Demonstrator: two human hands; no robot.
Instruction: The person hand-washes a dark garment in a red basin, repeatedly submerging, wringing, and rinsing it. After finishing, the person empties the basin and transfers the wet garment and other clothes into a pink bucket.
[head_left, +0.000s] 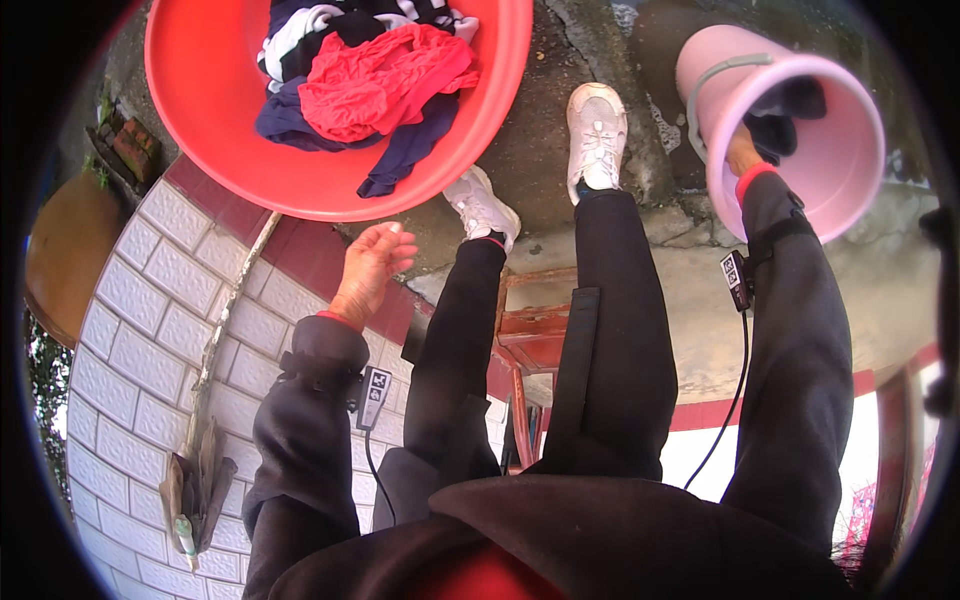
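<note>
A large red plastic basin (232, 161) stands at the upper left, holding a heap of clothes: a crumpled red garment (375, 82) on top of dark blue, black and white cloth. Just below the basin's near rim is my left hand (373, 262), its fingers loosely bent, with nothing in it. At the upper right a pink plastic bucket (851, 165) with a grey handle leans with its mouth towards me. My right hand (742, 150) reaches inside it, beside dark cloth (772, 135). The bucket's rim and the cloth hide its fingers, so its grip does not show.
My white shoes (598, 135) stand on wet, cracked concrete between basin and bucket. Behind my legs is a reddish wooden stool (534, 330). A white tiled wall (176, 277) with a dark red border runs along the left, a stick (232, 300) against it. Bricks (135, 150) lie near its corner.
</note>
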